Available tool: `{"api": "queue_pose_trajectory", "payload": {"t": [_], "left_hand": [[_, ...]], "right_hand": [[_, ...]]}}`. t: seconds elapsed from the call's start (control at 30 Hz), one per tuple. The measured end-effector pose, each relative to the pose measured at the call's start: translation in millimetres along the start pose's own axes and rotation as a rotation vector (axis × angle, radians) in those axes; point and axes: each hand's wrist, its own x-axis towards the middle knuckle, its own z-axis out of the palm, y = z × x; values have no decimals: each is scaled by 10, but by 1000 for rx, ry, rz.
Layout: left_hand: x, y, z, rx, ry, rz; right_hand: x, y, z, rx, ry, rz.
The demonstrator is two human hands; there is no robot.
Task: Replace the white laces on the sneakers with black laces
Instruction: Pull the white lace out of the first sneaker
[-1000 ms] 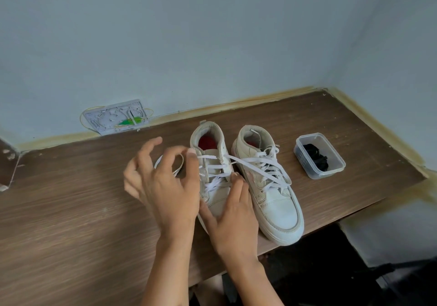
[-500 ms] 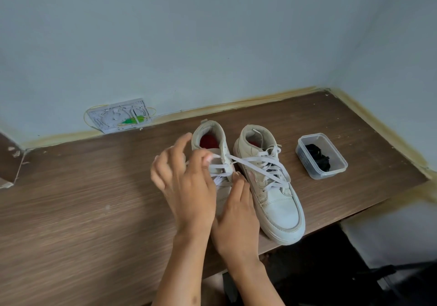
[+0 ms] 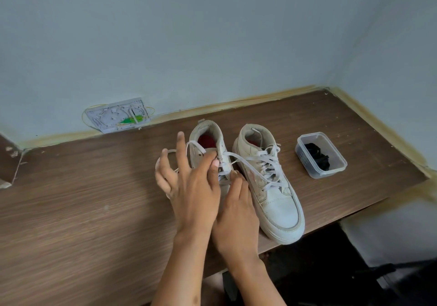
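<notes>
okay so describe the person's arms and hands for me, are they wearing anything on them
Both forearms are bare, with no sleeves in view. The left hand and right hand wear no gloves, rings, watch or bracelets that show. The left thumbnail looks pale pink.

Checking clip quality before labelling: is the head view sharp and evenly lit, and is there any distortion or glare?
Head view: soft, even light, no glare; left hand and white lace slightly soft; the table's back edge bows from the wide lens; black laces in the tub read as a dark clump; under the table is dark.
</notes>
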Motion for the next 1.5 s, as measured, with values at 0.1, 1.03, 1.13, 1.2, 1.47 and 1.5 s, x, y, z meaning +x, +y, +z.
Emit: {"api": "queue_pose_trajectory", "payload": {"t": [0.1,1.03,1.13,1.2,1.47,1.5], "left_hand": [[-9,15,15,-1,47,-7],[11,40,-7,-17,83,-36],[38,57,-75,-80,290,-68],[60,49,-135,-190,485,-187],[121,39,-181,-330,525,-202],[124,41,-191,-344,488,-151]], "right_hand": [[-1,6,17,1,6,1],[9,21,-8,16,-64,-1],[-2,14,-27,41,-68,-7],[-3,11,-37,58,-83,-9],[23,5,-55,18,-125,-3],[24,5,-53,21,-124,-1]]}}
